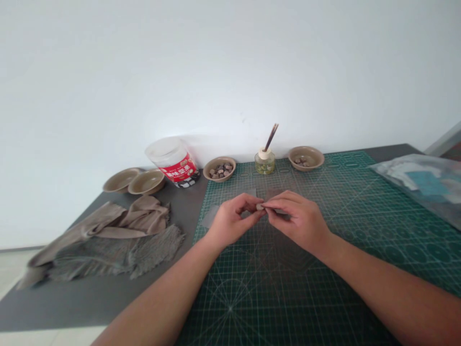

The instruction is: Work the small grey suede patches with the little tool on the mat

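Over the green cutting mat [230, 288], the fingertips of both my hands meet at a small pale rounded piece, like a pebble [259, 207]. My left hand [232, 221] is closed in a pinch on its left side. From the right, my right hand [302, 218] pinches it with thumb and forefinger; the fingers partly cover the piece. A greyish sheet [209, 217] lies beside the left hand. Part of a brownish sheet [274, 193] shows behind the right hand, the rest hidden.
Along the wall stand a bowl [206, 174] of small stones, a reed diffuser [264, 163], and another bowl [319, 160] with a few stones. Left are a red-labelled jar [175, 163], two more bowls [120, 180] and crumpled cloths [108, 240]. A plastic bag [428, 182] lies right.
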A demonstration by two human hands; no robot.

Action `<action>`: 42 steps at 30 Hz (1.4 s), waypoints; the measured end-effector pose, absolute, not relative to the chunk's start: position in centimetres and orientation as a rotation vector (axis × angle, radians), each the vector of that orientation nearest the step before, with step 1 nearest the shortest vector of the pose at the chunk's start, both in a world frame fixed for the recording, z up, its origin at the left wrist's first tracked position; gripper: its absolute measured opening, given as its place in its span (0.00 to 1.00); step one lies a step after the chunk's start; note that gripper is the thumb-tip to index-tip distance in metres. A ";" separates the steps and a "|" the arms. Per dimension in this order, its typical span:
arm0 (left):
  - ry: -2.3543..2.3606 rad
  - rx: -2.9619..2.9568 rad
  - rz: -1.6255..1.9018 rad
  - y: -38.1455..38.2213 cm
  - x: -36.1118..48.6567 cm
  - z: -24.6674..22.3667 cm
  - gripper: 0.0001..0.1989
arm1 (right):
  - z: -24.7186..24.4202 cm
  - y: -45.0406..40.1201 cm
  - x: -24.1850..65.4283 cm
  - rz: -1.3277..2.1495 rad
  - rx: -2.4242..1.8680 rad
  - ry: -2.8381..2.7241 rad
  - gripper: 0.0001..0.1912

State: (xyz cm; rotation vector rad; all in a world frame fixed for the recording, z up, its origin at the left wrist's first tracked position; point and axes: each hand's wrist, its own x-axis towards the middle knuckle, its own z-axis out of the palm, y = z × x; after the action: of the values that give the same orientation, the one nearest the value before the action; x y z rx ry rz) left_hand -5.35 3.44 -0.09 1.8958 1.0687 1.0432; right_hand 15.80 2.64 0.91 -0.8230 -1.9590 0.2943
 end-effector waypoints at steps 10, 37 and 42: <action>1.057 1.882 1.033 3.4 -5.3 0.4 0.12 | 1.0 2.3 15.9 0.299 -0.809 -1.967 0.11; 1.027 1.884 1.001 3.4 -5.3 0.5 0.12 | 1.5 2.2 15.9 0.299 -0.816 -1.976 0.11; 1.030 1.891 0.998 3.4 -5.2 0.4 0.11 | 1.4 2.2 15.9 0.272 -0.836 -1.967 0.10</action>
State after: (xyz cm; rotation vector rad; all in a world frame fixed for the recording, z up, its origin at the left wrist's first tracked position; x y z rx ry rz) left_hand -5.19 3.35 0.43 1.8910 1.0297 0.9981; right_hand 15.89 2.16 1.37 -0.8362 -1.9668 0.2718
